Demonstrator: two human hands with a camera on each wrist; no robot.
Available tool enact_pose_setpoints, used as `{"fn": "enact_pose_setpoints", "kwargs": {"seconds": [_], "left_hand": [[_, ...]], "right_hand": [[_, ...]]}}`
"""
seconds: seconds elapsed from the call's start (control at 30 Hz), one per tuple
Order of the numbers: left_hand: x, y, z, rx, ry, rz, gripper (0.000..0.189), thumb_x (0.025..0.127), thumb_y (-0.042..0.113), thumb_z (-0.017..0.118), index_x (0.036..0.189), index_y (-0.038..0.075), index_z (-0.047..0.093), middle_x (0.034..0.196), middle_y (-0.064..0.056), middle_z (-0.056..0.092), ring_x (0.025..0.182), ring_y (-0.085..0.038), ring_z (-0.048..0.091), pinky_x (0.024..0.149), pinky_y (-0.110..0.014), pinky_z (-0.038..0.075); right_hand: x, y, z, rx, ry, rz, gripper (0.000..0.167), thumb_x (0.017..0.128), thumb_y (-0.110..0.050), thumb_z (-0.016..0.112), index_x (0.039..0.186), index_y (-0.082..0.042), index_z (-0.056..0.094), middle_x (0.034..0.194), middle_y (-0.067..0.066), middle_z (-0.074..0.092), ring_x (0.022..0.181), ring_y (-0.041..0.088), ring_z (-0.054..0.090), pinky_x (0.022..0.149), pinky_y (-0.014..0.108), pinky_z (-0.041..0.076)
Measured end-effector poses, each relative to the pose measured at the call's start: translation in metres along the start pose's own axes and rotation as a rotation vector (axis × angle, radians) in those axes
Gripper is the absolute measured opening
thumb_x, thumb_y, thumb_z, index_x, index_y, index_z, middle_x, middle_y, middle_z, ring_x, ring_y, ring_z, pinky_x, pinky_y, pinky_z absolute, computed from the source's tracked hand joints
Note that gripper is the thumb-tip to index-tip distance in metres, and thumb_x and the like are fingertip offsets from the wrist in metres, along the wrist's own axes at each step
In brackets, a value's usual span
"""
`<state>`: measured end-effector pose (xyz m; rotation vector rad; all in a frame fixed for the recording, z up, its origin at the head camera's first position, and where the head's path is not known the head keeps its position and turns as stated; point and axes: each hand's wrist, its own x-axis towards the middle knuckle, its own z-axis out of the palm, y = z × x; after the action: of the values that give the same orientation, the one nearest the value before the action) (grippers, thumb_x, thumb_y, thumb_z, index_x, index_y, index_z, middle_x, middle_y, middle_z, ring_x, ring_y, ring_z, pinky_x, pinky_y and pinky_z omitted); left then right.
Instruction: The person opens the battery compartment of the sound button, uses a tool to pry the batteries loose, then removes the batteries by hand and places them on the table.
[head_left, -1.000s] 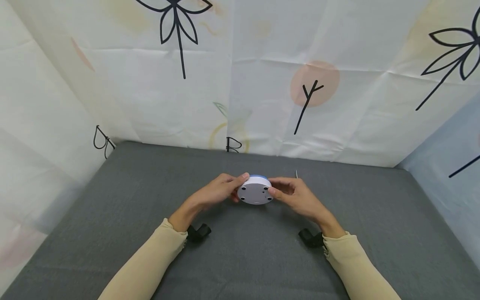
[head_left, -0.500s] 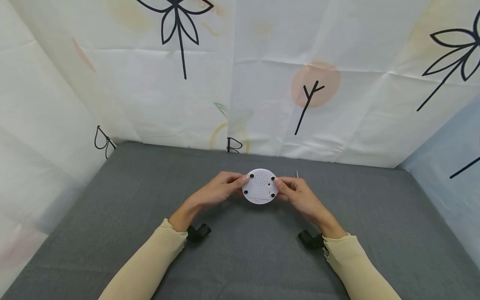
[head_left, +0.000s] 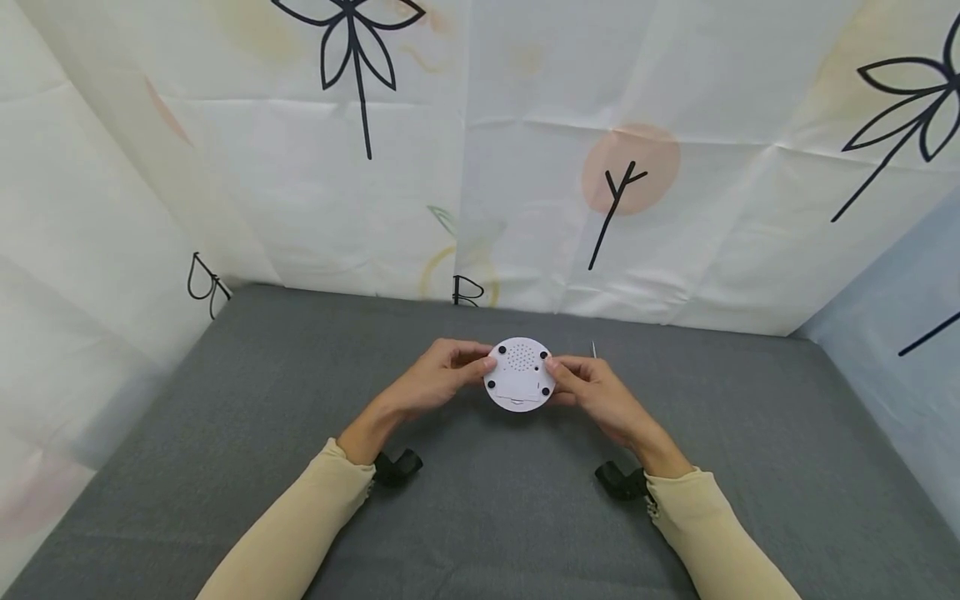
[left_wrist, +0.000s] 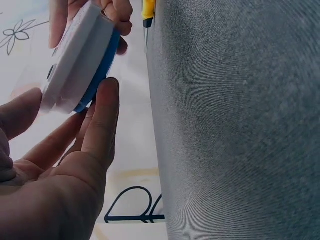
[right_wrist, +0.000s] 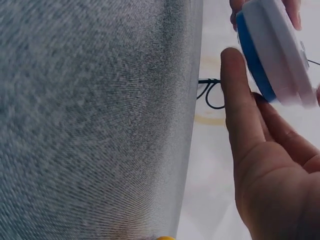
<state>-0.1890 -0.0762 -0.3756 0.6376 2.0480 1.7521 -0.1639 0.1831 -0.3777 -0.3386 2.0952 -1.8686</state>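
Creased white cloth backdrop across the far side, printed with black line-drawn leaves and a soft peach circle; below it, a grey woven cloth surface, its fine ribbing sharp in the wrist views. And here, at the centre, well short of the backdrop, is the round white plastic disc-shaped device, held up off the cloth, flat face towards the person. Four black round feet dot that face, a patch of tiny holes sits at the top, a hatch outline at the bottom; a smooth blue layer backs the far side. The left hand has its left edge, thumb on the white face, fingers behind. The right hand mirrors that, pinching the right edge. Just beyond the right hand, a thin metal shaft pokes up; the left wrist view gives us a yellow-handled tool with a black collar.
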Motion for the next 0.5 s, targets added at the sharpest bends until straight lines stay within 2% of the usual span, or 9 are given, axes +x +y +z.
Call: {"fn": "enact_pose_setpoints", "kwargs": {"seconds": [0.17,0.27,0.4,0.5], "left_hand": [[0.001,-0.005,0.001,-0.107,-0.036,-0.088,0.036,0.106,0.005,0.054,0.135,-0.015,0.054,0.118,-0.022,0.068,0.098,-0.019,0.069,0.095,-0.046,0.055],[0.002,-0.007,0.002,-0.159,-0.045,-0.146,0.037,0.106,0.004,0.052,0.137,-0.017,0.051,0.117,-0.024,0.067,0.097,-0.021,0.07,0.093,-0.043,0.056],[0.002,-0.008,0.004,-0.167,-0.034,-0.223,0.035,0.107,0.002,0.05,0.135,-0.018,0.051,0.113,-0.023,0.067,0.097,-0.022,0.069,0.089,-0.04,0.058],[0.001,-0.008,0.004,-0.152,-0.025,-0.261,0.035,0.106,0.002,0.052,0.135,-0.018,0.053,0.113,-0.022,0.065,0.095,-0.022,0.069,0.088,-0.037,0.058]], "right_hand": [[-0.001,0.003,0.0,-0.027,0.014,0.022,0.042,0.106,-0.011,0.055,0.136,0.018,0.051,0.128,0.026,0.061,0.1,0.012,0.067,0.089,0.033,0.057],[-0.001,0.005,-0.001,-0.075,-0.003,0.032,0.048,0.1,-0.009,0.065,0.139,0.015,0.05,0.13,0.025,0.061,0.103,0.014,0.067,0.087,0.029,0.056],[-0.001,0.01,-0.004,-0.159,-0.064,0.011,0.059,0.09,-0.004,0.077,0.14,0.012,0.05,0.127,0.025,0.063,0.107,0.026,0.068,0.083,0.026,0.057],[0.0,0.013,-0.005,-0.198,-0.105,-0.014,0.063,0.085,0.001,0.081,0.138,0.014,0.05,0.121,0.026,0.066,0.106,0.032,0.068,0.082,0.028,0.058]]}}
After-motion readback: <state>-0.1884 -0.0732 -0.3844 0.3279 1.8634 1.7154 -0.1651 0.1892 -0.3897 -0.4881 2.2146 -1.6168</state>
